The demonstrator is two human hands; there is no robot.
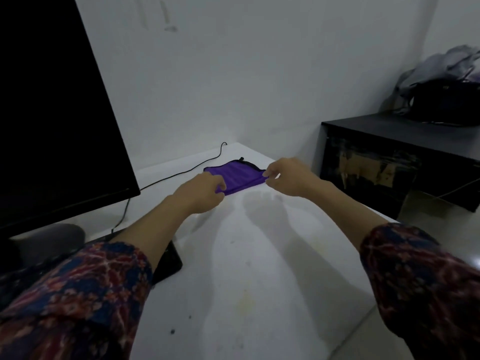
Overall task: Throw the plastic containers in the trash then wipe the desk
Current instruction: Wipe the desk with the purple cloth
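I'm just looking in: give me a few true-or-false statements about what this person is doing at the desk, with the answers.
1. Both hands pinch the purple cloth. True: the left hand and the right hand each hold a near corner.
2. The cloth is green. False: it is purple.
3. A dark monitor stands on the left. True.
4. Plastic containers sit on the white desk. False: none are in view.
5. The black cable lies across the cloth. False: it runs behind it.
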